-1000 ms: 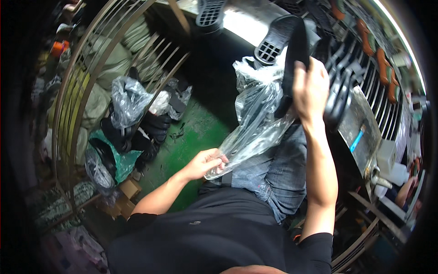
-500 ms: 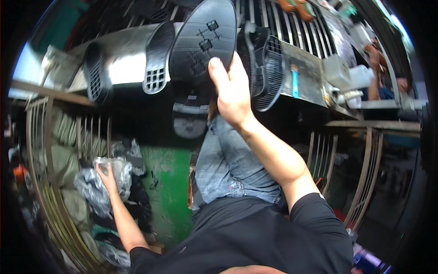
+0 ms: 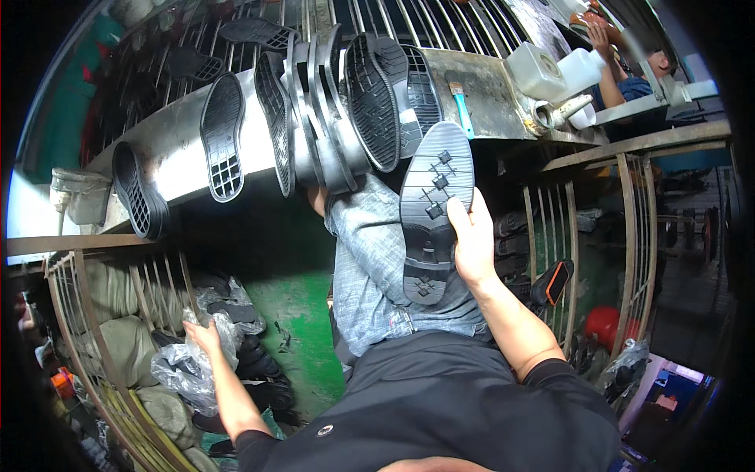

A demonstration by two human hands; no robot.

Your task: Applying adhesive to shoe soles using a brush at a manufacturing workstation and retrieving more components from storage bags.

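My right hand (image 3: 474, 240) is closed around the edge of a black shoe sole (image 3: 437, 189), its thumb pressed on the underside. The sole is held upright above my jeans, its ridged tread with diamond marks facing up. My left hand (image 3: 204, 337) is low on the left, thumb and fingers apart, touching a clear plastic bag (image 3: 185, 370) among dark soles. Across the bench edge stand several black soles: one with an open grid heel (image 3: 222, 138), another (image 3: 140, 191) farther left, and a close cluster including a ribbed one (image 3: 373, 102).
A metal workbench (image 3: 177, 161) with a slatted rack (image 3: 440, 23) behind it spans the front. A blue-handled brush (image 3: 462, 110) and a whitish plastic container (image 3: 535, 71) are on its right. Barred frames (image 3: 550, 259) flank my legs. Another person (image 3: 617, 82) is at the far right.
My right hand has brought the sole from over the bench back toward my lap, to the right. The view has shifted, uncovering the soles behind. My left hand stays by the plastic bag.
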